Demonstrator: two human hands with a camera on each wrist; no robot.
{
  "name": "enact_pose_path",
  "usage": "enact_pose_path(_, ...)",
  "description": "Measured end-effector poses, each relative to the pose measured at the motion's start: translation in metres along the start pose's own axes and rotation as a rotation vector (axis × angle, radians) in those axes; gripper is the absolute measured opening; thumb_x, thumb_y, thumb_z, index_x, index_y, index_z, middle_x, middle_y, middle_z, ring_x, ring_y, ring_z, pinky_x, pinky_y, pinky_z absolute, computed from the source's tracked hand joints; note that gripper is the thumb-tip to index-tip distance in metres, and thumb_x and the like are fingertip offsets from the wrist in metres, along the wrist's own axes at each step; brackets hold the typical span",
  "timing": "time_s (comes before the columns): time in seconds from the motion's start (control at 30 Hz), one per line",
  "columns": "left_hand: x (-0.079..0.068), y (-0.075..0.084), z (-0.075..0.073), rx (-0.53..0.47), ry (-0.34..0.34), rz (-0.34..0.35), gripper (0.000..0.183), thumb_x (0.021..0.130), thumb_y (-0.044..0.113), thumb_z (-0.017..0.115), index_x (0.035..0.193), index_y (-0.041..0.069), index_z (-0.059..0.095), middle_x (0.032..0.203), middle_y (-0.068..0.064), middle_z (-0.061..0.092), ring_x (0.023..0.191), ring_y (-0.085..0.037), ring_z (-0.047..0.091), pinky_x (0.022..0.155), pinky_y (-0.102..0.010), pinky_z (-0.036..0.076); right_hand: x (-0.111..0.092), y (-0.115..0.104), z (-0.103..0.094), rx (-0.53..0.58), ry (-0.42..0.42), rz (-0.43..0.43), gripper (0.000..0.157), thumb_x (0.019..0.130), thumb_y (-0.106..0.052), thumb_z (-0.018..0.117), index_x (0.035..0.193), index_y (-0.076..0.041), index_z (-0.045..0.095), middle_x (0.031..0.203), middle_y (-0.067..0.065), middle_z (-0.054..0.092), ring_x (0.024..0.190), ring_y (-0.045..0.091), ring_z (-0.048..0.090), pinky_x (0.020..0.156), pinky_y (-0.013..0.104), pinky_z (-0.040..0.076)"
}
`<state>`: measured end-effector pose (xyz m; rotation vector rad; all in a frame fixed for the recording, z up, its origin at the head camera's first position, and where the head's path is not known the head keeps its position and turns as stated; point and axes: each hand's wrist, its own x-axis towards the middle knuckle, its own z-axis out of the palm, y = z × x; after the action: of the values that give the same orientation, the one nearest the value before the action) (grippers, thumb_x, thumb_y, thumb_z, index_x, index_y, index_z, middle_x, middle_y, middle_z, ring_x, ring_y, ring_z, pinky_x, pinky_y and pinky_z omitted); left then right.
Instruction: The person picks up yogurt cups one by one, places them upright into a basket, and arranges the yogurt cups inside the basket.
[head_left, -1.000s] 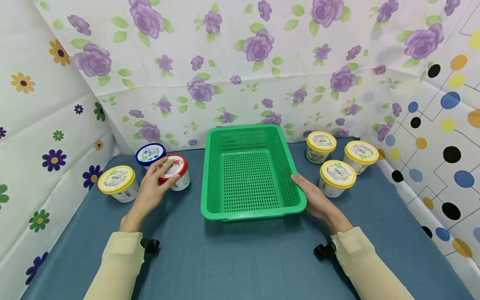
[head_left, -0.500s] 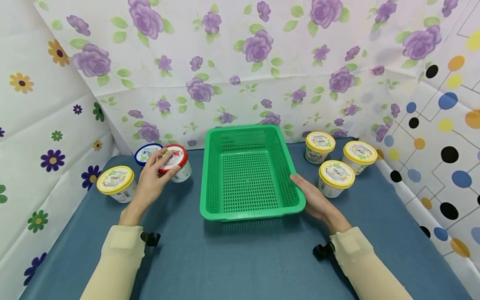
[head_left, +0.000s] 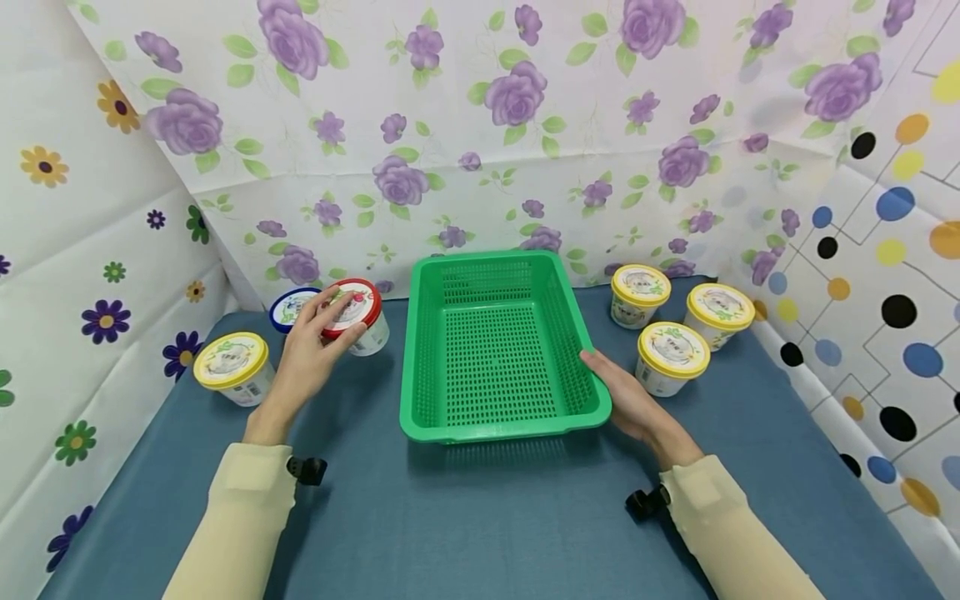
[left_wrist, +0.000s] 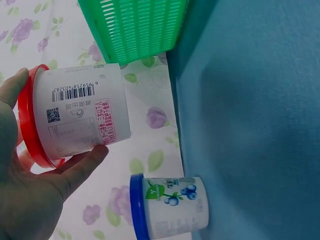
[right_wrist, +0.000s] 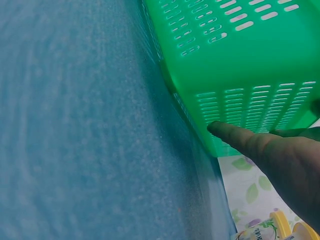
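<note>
Over the blue cloth point(head_left: 480, 533), near the left side of the green basket point(head_left: 498, 431), whose slotted floor shows, I see the red-lidded tub point(head_left: 363, 312) raised, contents hidden, lid up, long axis nearly upright. I have the left hand point(head_left: 303, 350) reaching forward, thumb and fingers curved round it; the right hand point(head_left: 630, 400) grips the green basket's right rim.

My blue-covered table point(head_left: 487, 525) carries a green basket point(head_left: 502, 432) midway along the far edge, a blue-lidded tub point(head_left: 289, 311) near the far left corner, one yellow-lidded tub point(head_left: 234, 367) by the left edge, and three yellow-lidded tubs point(head_left: 672, 358) near the far right corner.
</note>
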<state>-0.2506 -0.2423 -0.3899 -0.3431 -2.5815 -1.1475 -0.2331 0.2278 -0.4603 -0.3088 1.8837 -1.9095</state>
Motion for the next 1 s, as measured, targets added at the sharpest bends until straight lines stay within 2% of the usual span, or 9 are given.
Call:
enact_pose_path(0.33,0.012,0.016,-0.003,-0.003,0.020,0.055,0.062,0.103,0.037,0.069,0.158,0.018,0.048,0.168,-0.008,0.029,0.148,-0.039,0.032,0.110,-0.064,0.040,-0.001,0.001,0.000,-0.009,0.009,0.003,0.077,0.111,-0.057,0.035,0.169,-0.022,0.000,0.155,0.027,0.036,0.131,0.036,0.053,0.095,0.033,0.051)
enact_pose_path(0.73,0.025,0.032,0.004,-0.047,0.044,0.112,0.059,0.102,0.030,0.071,0.156,0.016,0.052,0.165,-0.009,0.033,0.147,-0.037,0.034,0.110,-0.060,0.041,0.000,0.000,0.000,-0.004,0.005,0.000,0.077,0.111,-0.057,0.036,0.169,-0.023,-0.001,0.157,0.026,0.033,0.136,0.041,0.048,0.096,0.034,0.051)
enact_pose_path(1.0,0.030,0.040,0.009,-0.054,0.025,0.112,0.061,0.102,0.037,0.070,0.157,0.020,0.051,0.166,-0.005,0.032,0.148,-0.034,0.035,0.108,-0.056,0.045,-0.001,0.001,0.000,-0.005,0.002,-0.002,0.075,0.112,-0.056,0.034,0.169,-0.024,-0.001,0.156,0.027,0.034,0.133,0.040,0.050,0.095,0.035,0.051)
